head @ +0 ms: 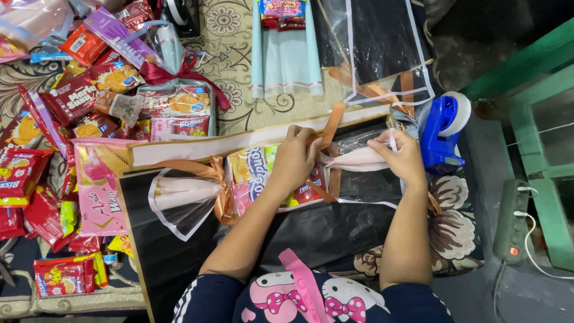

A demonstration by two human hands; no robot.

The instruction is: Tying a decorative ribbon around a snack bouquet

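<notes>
While the wrapped snack bundle (263,176) is lying lengthwise from nine to three o'clock, I am seeing my left hand (297,157) clamping its middle and my right hand (402,157) pinching the gathered wrap end (353,160) at three.

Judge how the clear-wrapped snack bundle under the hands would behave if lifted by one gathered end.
The snack bundle would probably sag, since its clear film looks thin. The packets inside seem light. The right hand pinches a still-untied end, so contents might slide; the orange ribbon secures the other.
</notes>
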